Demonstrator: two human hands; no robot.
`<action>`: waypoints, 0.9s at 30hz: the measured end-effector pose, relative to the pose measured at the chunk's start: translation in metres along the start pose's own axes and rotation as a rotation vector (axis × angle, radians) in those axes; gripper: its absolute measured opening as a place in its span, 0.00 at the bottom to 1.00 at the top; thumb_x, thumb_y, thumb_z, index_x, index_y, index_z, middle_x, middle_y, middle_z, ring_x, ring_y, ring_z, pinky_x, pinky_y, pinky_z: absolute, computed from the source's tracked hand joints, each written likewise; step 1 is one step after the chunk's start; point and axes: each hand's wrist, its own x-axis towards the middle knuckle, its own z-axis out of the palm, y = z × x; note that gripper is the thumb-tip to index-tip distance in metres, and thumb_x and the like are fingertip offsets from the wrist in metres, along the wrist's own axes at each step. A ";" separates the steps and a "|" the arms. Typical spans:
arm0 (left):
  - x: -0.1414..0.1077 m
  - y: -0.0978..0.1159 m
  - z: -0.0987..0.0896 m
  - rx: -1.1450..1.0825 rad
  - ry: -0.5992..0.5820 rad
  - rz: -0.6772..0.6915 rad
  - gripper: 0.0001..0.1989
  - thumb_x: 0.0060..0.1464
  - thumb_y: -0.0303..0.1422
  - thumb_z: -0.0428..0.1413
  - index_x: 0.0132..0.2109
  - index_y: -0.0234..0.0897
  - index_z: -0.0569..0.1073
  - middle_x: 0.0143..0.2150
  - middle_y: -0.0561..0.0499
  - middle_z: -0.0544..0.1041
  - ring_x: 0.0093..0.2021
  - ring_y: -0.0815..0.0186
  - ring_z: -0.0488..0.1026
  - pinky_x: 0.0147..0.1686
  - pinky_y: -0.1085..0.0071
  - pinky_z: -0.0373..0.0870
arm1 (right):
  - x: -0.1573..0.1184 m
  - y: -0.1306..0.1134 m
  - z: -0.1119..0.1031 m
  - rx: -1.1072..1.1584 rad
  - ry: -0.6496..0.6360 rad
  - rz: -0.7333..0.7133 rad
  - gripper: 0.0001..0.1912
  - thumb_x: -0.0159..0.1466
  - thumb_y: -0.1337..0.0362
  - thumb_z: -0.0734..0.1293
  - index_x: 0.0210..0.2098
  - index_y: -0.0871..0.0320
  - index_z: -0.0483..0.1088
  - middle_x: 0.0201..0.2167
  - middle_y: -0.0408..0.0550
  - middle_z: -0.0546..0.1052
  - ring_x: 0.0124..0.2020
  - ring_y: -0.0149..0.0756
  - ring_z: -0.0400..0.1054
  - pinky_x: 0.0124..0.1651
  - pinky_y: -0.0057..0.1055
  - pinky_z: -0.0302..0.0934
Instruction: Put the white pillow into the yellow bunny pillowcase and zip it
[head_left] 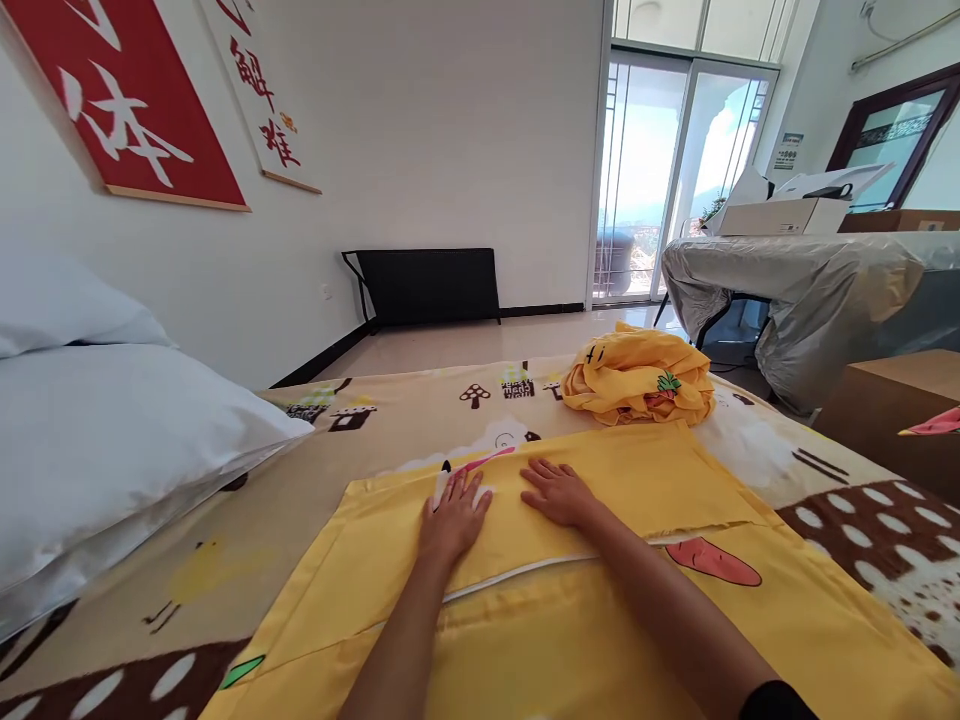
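Note:
A yellow pillowcase-like cloth (525,640) with carrot prints lies spread over the bed, its far part crossed by an opening with a white edge. Flat on its far part rests my left hand (454,515), fingers spread beside a white and pink print. My right hand (561,492) presses on the same cloth a little to the right, also palm down with fingers stretched out. Neither hand grips anything. Just past the cloth's far right side sits a crumpled yellow cloth bundle (637,377) with a carrot print.
White pillows (127,430) are stacked at the left on the patterned bed cover (315,510). A folded black frame (427,287) leans by the wall. At the right stand a plastic-covered table (802,275) with boxes and a cardboard box (892,410).

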 end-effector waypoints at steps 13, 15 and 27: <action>-0.006 -0.157 -0.044 0.191 0.254 -0.311 0.29 0.60 0.38 0.34 0.65 0.29 0.57 0.63 0.38 0.64 0.65 0.54 0.58 0.59 0.50 0.56 | -0.118 0.226 -0.069 -0.219 0.110 0.735 0.31 0.69 0.54 0.47 0.67 0.61 0.48 0.68 0.55 0.48 0.69 0.47 0.41 0.65 0.56 0.38; -0.016 -0.140 -0.051 0.242 0.422 -0.307 0.30 0.60 0.37 0.35 0.64 0.25 0.57 0.57 0.33 0.71 0.62 0.52 0.62 0.56 0.51 0.59 | -0.133 0.216 -0.074 -0.279 0.167 0.793 0.30 0.69 0.58 0.46 0.66 0.64 0.50 0.68 0.57 0.48 0.69 0.47 0.41 0.65 0.55 0.35; -0.140 0.009 0.009 0.011 -0.020 0.415 0.28 0.62 0.44 0.36 0.67 0.47 0.51 0.69 0.54 0.49 0.69 0.62 0.47 0.65 0.52 0.47 | -0.163 -0.019 -0.002 0.040 0.051 -0.047 0.32 0.69 0.46 0.47 0.68 0.53 0.48 0.68 0.48 0.48 0.69 0.40 0.40 0.68 0.46 0.33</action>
